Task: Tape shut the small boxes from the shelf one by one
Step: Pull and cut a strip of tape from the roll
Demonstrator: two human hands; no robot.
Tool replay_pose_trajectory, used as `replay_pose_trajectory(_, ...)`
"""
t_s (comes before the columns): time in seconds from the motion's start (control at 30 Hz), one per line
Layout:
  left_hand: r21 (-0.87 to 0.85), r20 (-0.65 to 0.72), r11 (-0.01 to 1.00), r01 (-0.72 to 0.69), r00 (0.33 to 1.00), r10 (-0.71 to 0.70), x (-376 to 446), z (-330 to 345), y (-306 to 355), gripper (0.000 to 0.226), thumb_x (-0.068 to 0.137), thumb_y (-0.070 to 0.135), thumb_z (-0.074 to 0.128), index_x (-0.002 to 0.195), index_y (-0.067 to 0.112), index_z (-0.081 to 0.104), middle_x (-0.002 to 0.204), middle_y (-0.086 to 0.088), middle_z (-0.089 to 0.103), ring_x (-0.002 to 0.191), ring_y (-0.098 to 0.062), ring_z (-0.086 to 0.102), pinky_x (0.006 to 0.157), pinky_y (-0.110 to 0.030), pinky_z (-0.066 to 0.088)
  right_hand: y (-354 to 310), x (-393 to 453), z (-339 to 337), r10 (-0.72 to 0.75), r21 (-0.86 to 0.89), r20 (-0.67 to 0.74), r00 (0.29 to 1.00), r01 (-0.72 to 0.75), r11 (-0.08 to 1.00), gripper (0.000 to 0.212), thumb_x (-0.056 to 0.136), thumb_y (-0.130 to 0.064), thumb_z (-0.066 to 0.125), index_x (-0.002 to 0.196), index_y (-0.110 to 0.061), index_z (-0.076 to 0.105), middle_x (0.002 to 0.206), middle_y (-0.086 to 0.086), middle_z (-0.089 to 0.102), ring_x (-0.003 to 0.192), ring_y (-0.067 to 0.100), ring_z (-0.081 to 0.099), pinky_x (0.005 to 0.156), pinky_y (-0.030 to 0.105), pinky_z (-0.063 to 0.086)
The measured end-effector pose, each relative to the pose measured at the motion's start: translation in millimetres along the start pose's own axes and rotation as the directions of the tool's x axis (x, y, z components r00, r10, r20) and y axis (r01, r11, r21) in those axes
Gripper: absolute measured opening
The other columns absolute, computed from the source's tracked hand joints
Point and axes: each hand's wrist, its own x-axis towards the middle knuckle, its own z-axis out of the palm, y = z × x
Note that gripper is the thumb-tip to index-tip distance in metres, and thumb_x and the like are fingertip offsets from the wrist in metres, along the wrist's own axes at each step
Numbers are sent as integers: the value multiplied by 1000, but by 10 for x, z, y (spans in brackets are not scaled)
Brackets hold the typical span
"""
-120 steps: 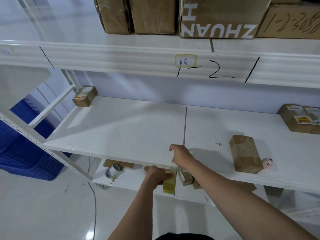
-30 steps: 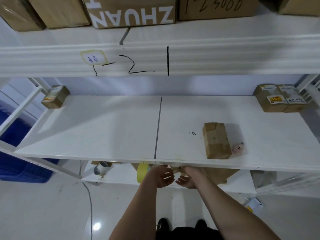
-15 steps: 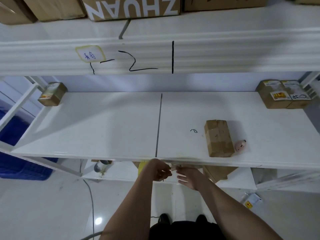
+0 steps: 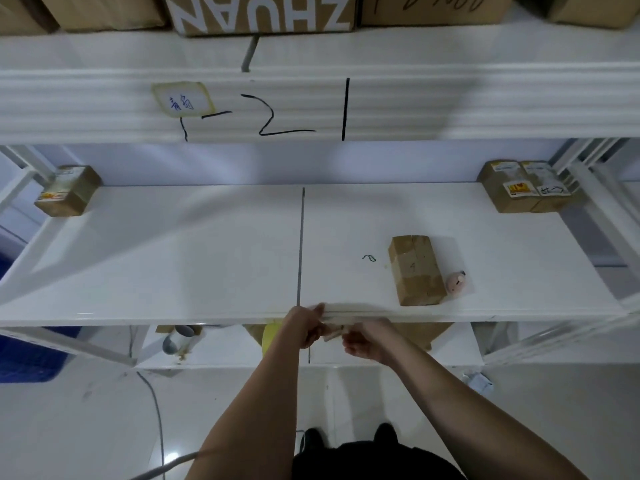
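Note:
At the front edge of the middle shelf (image 4: 173,289), both my hands meet just below the board. My left hand (image 4: 304,327) grips the left end of a small tan box (image 4: 333,336), thumb raised against the shelf edge. My right hand (image 4: 367,341) curls round the box's right end. Most of the box is hidden by my fingers. A yellow tape roll (image 4: 269,336) shows just left of my left hand, partly hidden behind it. Another small brown box (image 4: 415,270) lies on the shelf to the right of my hands.
A small pink object (image 4: 456,281) lies beside the shelf box. Labelled boxes sit at the back left (image 4: 67,190) and back right (image 4: 526,185). Large cartons (image 4: 263,12) fill the top shelf. A lower shelf holds a grey roll (image 4: 176,341) and cardboard. A blue crate (image 4: 24,355) stands at the left.
My view has shifted right and back since four seconds ago. In the last second my hands stayed under the shelf edge and drew together round the small box; my left thumb rose.

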Motion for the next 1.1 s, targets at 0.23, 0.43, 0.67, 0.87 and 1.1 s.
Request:
replay_pose_trajectory(0.23,-23,-25,999,-30,999,29,39,11,-4,47,99,54,51,99,8,64,61,-2,51,46,-11,39,43,-18,30,-250,-288,-25,30,-32,14,999,-30,999,20,101,4,51,83,6,61,57,13,69,53,23,68,59,35,61)
replay_pose_trajectory(0.43,6,-65,998,-56,996,56,90,36,1,52,102,51,46,96,5,67,65,-3,55,49,-12,42,47,-21,29,-510,-485,-11,7,-47,18,1000,-6,999,12,98,7,56,86,7,57,68,18,68,67,26,66,69,39,61)
replay_pose_trajectory(0.67,-180,-120,970,-163,982,143,157,90,-85,37,94,28,57,108,-5,70,67,-8,62,28,-11,44,36,-12,31,-638,-607,13,-3,-168,-7,1000,2,986,9,99,4,55,90,6,58,77,17,68,69,25,67,48,31,59)
replay_pose_trajectory(0.87,-165,-166,969,-184,974,157,85,130,-117,36,89,31,57,99,-1,72,79,-14,76,49,-20,52,53,-22,38,-732,-673,37,38,-129,24,999,-35,991,12,99,5,54,89,6,60,80,18,69,73,26,67,81,37,59)
replay_pose_trajectory(1.1,-205,-114,975,-80,992,57,-56,152,3,34,93,20,47,111,0,69,73,-8,67,42,-12,47,41,-15,32,-1349,-1057,15,-137,-149,162,977,162,975,5,93,5,64,97,7,63,77,19,75,65,26,75,60,37,63)
